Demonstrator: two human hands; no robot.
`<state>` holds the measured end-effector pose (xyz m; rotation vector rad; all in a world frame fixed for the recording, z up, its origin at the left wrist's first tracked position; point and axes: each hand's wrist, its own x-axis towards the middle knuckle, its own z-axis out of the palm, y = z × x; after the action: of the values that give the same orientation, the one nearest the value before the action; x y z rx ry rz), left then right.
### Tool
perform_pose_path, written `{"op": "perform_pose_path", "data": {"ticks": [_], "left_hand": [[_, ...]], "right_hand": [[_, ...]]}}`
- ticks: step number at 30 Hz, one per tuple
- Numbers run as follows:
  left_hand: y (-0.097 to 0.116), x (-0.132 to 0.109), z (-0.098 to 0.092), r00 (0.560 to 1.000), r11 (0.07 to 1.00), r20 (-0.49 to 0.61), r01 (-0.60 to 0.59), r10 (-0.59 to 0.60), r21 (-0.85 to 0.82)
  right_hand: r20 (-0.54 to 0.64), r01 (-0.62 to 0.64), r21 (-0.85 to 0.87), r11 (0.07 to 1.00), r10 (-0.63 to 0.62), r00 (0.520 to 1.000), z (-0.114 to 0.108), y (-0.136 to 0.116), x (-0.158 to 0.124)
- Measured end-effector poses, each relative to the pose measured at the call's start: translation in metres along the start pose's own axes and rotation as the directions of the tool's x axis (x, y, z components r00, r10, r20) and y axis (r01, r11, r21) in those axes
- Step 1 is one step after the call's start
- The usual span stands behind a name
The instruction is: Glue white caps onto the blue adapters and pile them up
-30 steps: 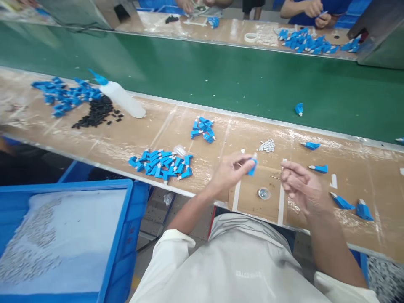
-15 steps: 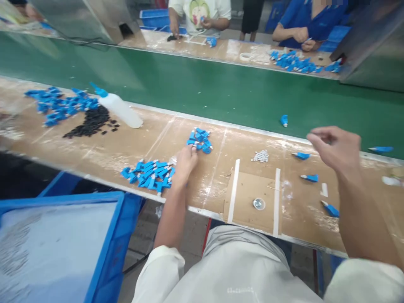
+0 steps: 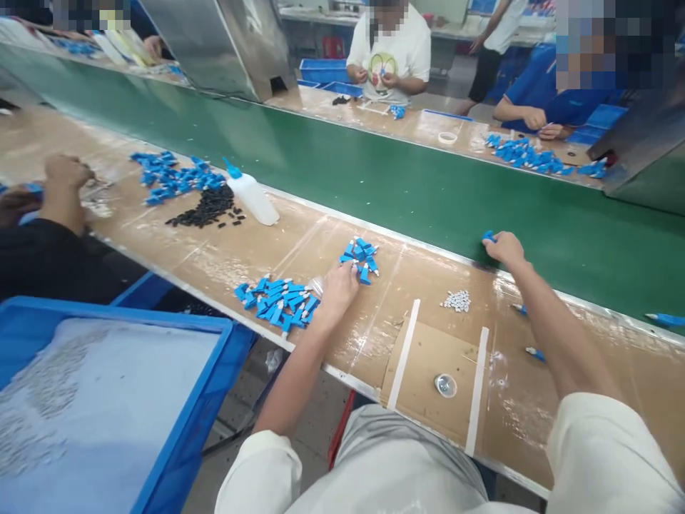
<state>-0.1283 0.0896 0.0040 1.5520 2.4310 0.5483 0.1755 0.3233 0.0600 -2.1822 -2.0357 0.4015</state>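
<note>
My right hand (image 3: 506,250) reaches over the near edge of the green belt (image 3: 422,221), its fingers closed on a small blue plastic piece (image 3: 487,235). My left hand (image 3: 341,287) is at the near side of a small pile of blue plastic pieces (image 3: 359,251) with white tips. Its fingers are bent together against the pile, and what they grip is hidden. Just left of that hand lies a larger heap of the same pieces (image 3: 275,301). Two more blue pieces, one of them a loose piece (image 3: 535,353), show partly behind my right forearm.
A white squeeze bottle (image 3: 257,200) stands tilted beside black pieces (image 3: 206,205) and another blue heap (image 3: 174,175). Small white parts (image 3: 456,301) lie above a cardboard sheet (image 3: 428,357) bearing a small round dish (image 3: 446,385). A blue bin (image 3: 227,343) stands at left. Co-workers sit around.
My right hand has moved left and away from me onto the blue piece lying on the belt and closed on it. My left hand stays at the small pile. The view has turned left.
</note>
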Motion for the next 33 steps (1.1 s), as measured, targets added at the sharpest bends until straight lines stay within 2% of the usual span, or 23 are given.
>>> {"op": "perform_pose_path", "data": {"ticks": [3, 7, 10, 12, 15, 16, 18, 21, 23, 26, 28, 31, 33], "left_hand": [[0.002, 0.007, -0.001, 0.999, 0.999, 0.033, -0.005, 0.004, 0.034], [0.004, -0.001, 0.004, 0.998, 0.998, 0.055, -0.018, 0.014, 0.057], [0.004, -0.024, 0.008, 0.997, 1.0, -0.083, -0.004, 0.006, 0.024], [0.006, -0.04, 0.012, 0.988, 0.996, -0.148, -0.061, 0.051, -0.061], [0.013, -0.05, 0.021, 0.977, 0.95, -0.029, -0.21, 0.209, -0.231], [0.015, -0.048, 0.025, 0.973, 0.938, 0.021, -0.217, 0.231, -0.269], [0.019, -0.038, 0.031, 0.982, 0.939, 0.051, -0.156, 0.179, -0.306], [0.017, -0.022, 0.034, 0.995, 0.931, -0.049, -0.096, 0.085, -0.351], [0.012, -0.021, 0.034, 0.986, 0.912, -0.11, -0.16, 0.127, -0.377], [0.001, -0.03, 0.032, 0.966, 0.883, -0.117, -0.258, 0.231, -0.393], [-0.008, -0.03, 0.028, 0.963, 0.889, -0.158, -0.265, 0.22, -0.374], [-0.022, -0.007, 0.017, 0.953, 0.937, -0.291, -0.179, 0.09, -0.299], [-0.027, 0.018, 0.011, 0.958, 0.964, -0.283, -0.123, 0.054, -0.234]], "right_hand": [[0.051, 0.086, 0.081, 0.993, -0.09, 0.995, -0.017, -0.004, -0.014], [0.08, 0.194, 0.199, 0.961, -0.213, 0.974, -0.041, 0.005, -0.063], [0.049, 0.274, 0.22, 0.936, -0.291, 0.955, -0.054, 0.022, -0.108], [0.049, 0.285, 0.256, 0.924, -0.307, 0.95, -0.057, 0.036, -0.135], [0.068, 0.3, 0.347, 0.889, -0.343, 0.937, -0.057, 0.052, -0.167], [0.074, 0.308, 0.371, 0.876, -0.359, 0.931, -0.056, 0.056, -0.176], [0.085, 0.313, 0.405, 0.859, -0.376, 0.922, -0.056, 0.059, -0.19], [0.112, 0.298, 0.412, 0.861, -0.372, 0.922, -0.06, 0.061, -0.208], [0.114, 0.288, 0.4, 0.87, -0.359, 0.927, -0.063, 0.064, -0.218], [0.102, 0.28, 0.381, 0.881, -0.341, 0.934, -0.066, 0.074, -0.232], [0.117, 0.254, 0.388, 0.886, -0.321, 0.94, -0.066, 0.081, -0.24], [0.176, 0.203, 0.392, 0.897, -0.29, 0.941, -0.067, 0.084, -0.25], [0.206, 0.202, 0.376, 0.904, -0.295, 0.933, -0.068, 0.082, -0.255]]}}
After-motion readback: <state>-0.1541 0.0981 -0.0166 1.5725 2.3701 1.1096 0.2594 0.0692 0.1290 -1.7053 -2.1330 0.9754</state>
